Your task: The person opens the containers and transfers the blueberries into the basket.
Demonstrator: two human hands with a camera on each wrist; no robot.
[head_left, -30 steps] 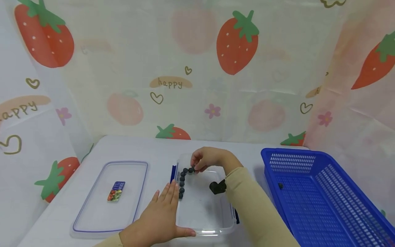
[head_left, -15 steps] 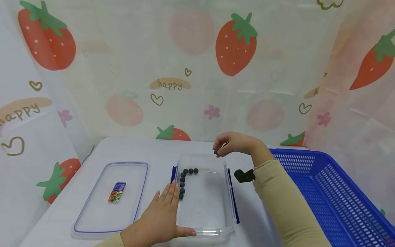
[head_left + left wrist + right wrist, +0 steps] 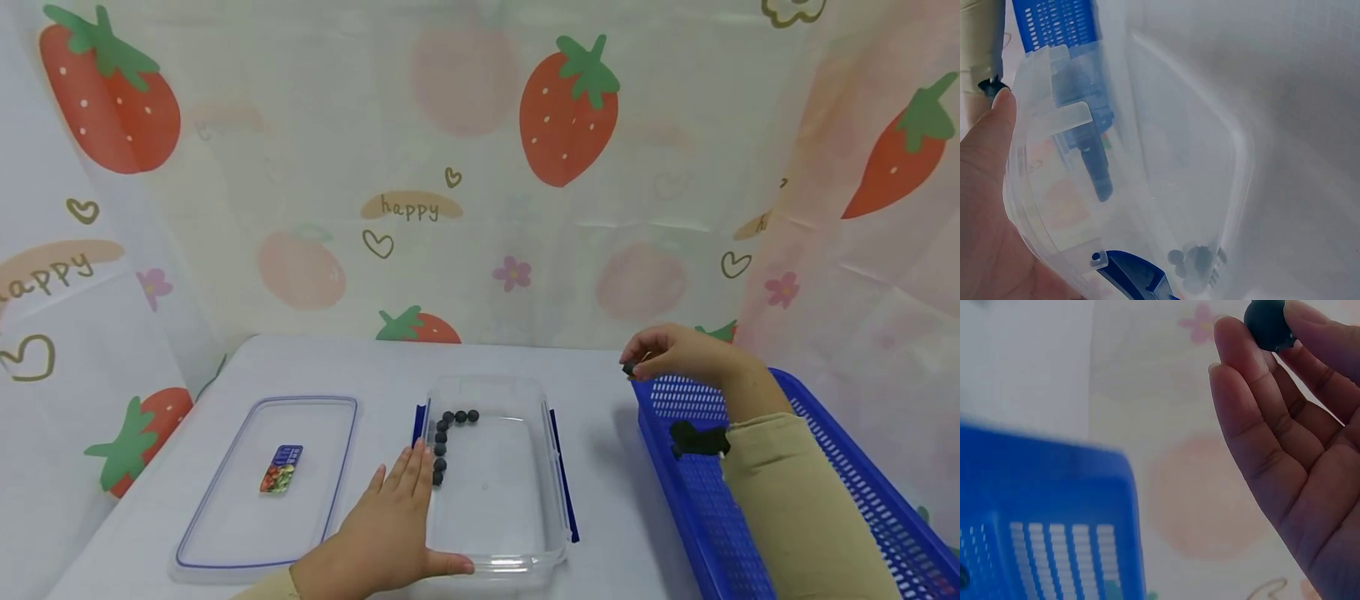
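A clear plastic box (image 3: pixel 495 500) with blue side latches stands at the middle of the table. Several blueberries (image 3: pixel 440 449) form a bent row along its left and far walls. My left hand (image 3: pixel 386 525) rests against the box's left side, fingers straight and thumb spread along the near rim; the left wrist view has the thumb (image 3: pixel 999 128) beside the clear wall. Over the far left corner of the blue basket (image 3: pixel 667 508), my right hand (image 3: pixel 678 357) pinches one blueberry (image 3: pixel 1267 324) between thumb and fingertips.
Left of the box lies its clear lid (image 3: pixel 225 517) with a blue seal and a small fruit label (image 3: pixel 281 469). A dark round thing (image 3: pixel 963 576) sits inside the basket. Strawberry-print cloth (image 3: pixel 480 167) hangs behind the white table (image 3: pixel 600 450).
My right hand has lifted from the berry row with a blueberry in its fingertips and moved right to the basket's far left corner. The left hand has stayed at the box.
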